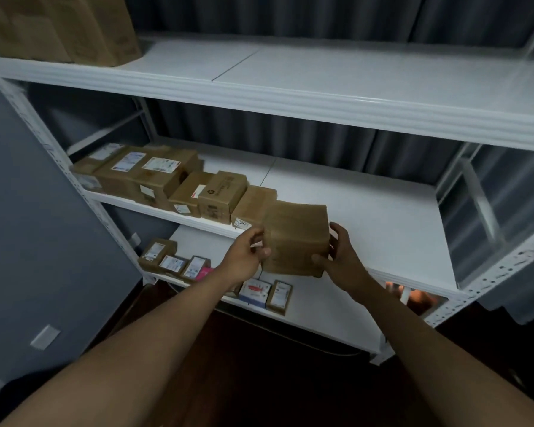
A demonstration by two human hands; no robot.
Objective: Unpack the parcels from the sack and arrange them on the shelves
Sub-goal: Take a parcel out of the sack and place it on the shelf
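A brown cardboard parcel [295, 238] sits at the front edge of the middle shelf [383, 217], at the right end of a row of several brown parcels [154, 177]. My left hand [248, 252] grips its left side with thumb and curled fingers. On the parcel's right side, my right hand [336, 251] holds it with fingers curled round the lower corner. The sack is out of view.
The lower shelf [321, 315] carries several small labelled boxes [173, 261] along its front. A large cardboard box [62, 26] stands on the top shelf at the left. Grey curtain hangs behind; a grey wall panel rises on the left. A second white rack [490, 217] adjoins on the right.
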